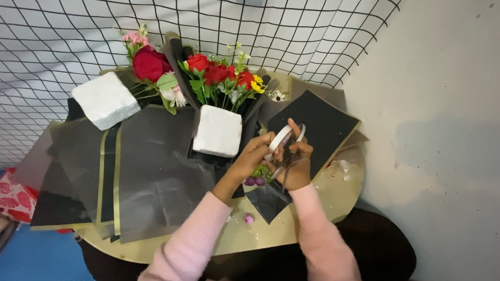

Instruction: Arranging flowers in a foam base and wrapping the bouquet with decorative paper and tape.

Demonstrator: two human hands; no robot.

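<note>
Fingers [261, 150] of left hand [254, 158] curled tight on a white tape roll [282, 138], held up over the counter [339, 192]. Right hand [297, 166] close beside, fingers wrapped on scissors [288, 160], thumb up by the roll. Both pink sleeves [198, 235] bent in, hands meeting above black paper [314, 124]. Foam block [218, 131] and red roses [219, 75] just beyond.

My two arms in long, soft pink knit sleeves, snug cuffs at the wrists, left hand [253, 156] and right hand [296, 167] bare, no rings I can see
</note>
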